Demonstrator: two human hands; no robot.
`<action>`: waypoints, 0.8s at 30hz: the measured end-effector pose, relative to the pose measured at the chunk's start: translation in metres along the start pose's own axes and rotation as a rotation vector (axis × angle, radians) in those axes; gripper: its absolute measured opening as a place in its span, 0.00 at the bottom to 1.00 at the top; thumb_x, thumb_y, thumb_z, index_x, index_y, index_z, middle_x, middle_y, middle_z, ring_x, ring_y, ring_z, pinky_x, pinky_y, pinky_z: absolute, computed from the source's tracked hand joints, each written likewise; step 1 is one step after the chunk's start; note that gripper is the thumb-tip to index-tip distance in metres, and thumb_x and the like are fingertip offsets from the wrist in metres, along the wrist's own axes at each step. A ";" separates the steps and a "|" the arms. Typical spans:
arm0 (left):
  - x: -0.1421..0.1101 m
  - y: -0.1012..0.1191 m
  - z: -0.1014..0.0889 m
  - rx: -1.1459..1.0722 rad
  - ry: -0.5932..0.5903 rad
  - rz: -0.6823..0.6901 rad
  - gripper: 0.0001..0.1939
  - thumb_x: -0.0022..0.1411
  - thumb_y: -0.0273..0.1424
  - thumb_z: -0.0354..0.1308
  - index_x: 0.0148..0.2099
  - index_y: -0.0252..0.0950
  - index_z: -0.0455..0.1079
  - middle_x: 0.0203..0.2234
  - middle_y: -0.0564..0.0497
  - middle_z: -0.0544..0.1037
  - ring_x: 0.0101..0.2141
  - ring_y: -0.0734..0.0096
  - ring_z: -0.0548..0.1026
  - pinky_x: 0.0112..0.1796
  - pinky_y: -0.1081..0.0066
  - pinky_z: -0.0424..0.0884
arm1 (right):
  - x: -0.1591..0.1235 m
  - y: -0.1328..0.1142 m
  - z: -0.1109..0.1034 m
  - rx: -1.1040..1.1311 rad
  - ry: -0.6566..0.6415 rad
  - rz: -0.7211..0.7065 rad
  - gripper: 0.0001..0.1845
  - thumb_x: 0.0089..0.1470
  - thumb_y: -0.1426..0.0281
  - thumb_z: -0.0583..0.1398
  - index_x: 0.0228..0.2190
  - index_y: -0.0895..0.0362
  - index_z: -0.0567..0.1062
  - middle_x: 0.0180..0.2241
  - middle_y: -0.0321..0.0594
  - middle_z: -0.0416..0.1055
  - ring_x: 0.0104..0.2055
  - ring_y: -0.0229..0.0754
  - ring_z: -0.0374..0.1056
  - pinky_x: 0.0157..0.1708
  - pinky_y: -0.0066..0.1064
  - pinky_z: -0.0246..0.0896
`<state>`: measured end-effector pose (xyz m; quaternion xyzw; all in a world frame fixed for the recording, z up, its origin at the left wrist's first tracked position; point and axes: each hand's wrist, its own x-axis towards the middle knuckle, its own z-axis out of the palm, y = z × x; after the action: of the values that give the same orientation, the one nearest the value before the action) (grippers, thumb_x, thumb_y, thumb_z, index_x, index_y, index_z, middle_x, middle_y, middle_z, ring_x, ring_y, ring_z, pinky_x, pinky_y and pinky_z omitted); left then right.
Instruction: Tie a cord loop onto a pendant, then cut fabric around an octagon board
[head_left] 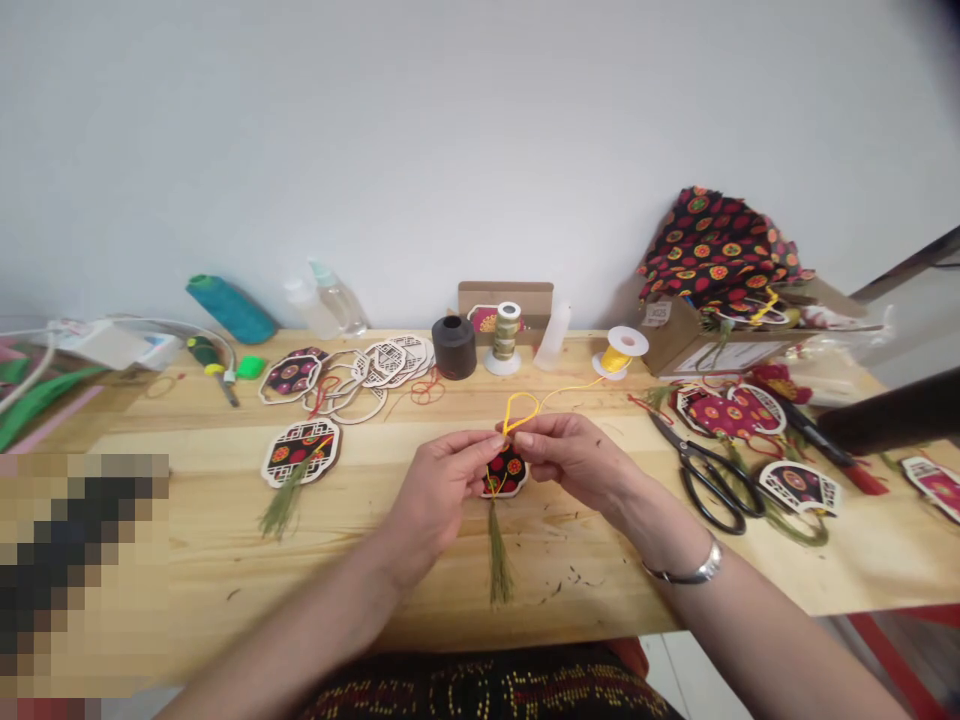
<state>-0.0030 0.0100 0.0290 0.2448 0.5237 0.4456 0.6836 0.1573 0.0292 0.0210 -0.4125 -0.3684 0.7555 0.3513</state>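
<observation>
My left hand (pixel 454 475) and my right hand (pixel 574 455) meet over the middle of the table, thumbs and fingertips pinched on a yellow cord (pixel 523 403). The cord stands up in a loop above the fingers, and a thin strand runs from there toward a white spool (pixel 628 342) of the same yellow cord. Just below the fingers is a small dark patterned ornament (pixel 504 478) with a pale edge, partly covered by my hands. A green tassel (pixel 498 565) lies below it on the wood.
Black-handled scissors (pixel 709 475) and more ornaments lie at the right, by a cardboard box (pixel 720 350) with patterned fabric (pixel 720 245). Another tasselled ornament (pixel 301 455) and several pale cut-out frames (pixel 397 362) are at the left. A black cone (pixel 454 350) stands at the back.
</observation>
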 end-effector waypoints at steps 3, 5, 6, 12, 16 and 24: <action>0.005 -0.001 0.002 -0.063 -0.091 -0.047 0.08 0.42 0.30 0.70 0.26 0.31 0.76 0.14 0.57 0.65 0.16 0.83 0.57 0.18 0.76 0.50 | 0.008 -0.001 0.000 0.128 -0.011 0.007 0.15 0.34 0.66 0.72 0.29 0.58 0.82 0.23 0.36 0.74 0.23 0.31 0.61 0.21 0.24 0.52; 0.008 -0.002 0.001 -0.096 -0.157 -0.061 0.09 0.42 0.29 0.70 0.25 0.30 0.75 0.14 0.59 0.59 0.16 0.85 0.51 0.17 0.76 0.43 | 0.012 0.000 -0.001 0.157 0.001 -0.006 0.15 0.32 0.66 0.73 0.27 0.58 0.81 0.22 0.35 0.72 0.22 0.30 0.59 0.19 0.23 0.50; 0.010 -0.002 0.001 -0.113 -0.184 -0.070 0.09 0.41 0.29 0.70 0.25 0.30 0.75 0.14 0.60 0.57 0.17 0.85 0.49 0.17 0.76 0.41 | 0.014 0.000 -0.001 0.162 0.003 -0.014 0.15 0.32 0.66 0.74 0.26 0.58 0.81 0.21 0.34 0.72 0.21 0.29 0.59 0.19 0.23 0.50; 0.020 -0.004 -0.002 -0.235 -0.280 -0.213 0.09 0.41 0.26 0.69 0.23 0.29 0.72 0.15 0.61 0.52 0.19 0.85 0.45 0.18 0.78 0.39 | 0.022 0.012 -0.007 0.114 -0.012 -0.132 0.12 0.36 0.66 0.73 0.25 0.57 0.79 0.22 0.32 0.72 0.22 0.29 0.61 0.21 0.22 0.55; 0.021 -0.007 -0.006 -0.302 -0.348 -0.298 0.06 0.44 0.24 0.66 0.25 0.29 0.71 0.16 0.61 0.50 0.19 0.84 0.44 0.17 0.80 0.40 | 0.023 0.020 -0.013 0.087 -0.095 -0.137 0.16 0.38 0.64 0.72 0.34 0.52 0.81 0.26 0.33 0.75 0.24 0.31 0.65 0.27 0.25 0.61; 0.022 -0.013 -0.011 -0.309 -0.438 -0.357 0.04 0.46 0.23 0.63 0.25 0.30 0.70 0.16 0.62 0.46 0.19 0.84 0.43 0.17 0.80 0.40 | 0.023 0.023 -0.015 -0.012 -0.132 -0.288 0.05 0.42 0.68 0.70 0.25 0.54 0.81 0.23 0.33 0.74 0.26 0.33 0.68 0.30 0.27 0.63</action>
<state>-0.0078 0.0212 0.0042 0.1326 0.3249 0.3295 0.8765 0.1558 0.0413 -0.0123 -0.3068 -0.4504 0.7205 0.4288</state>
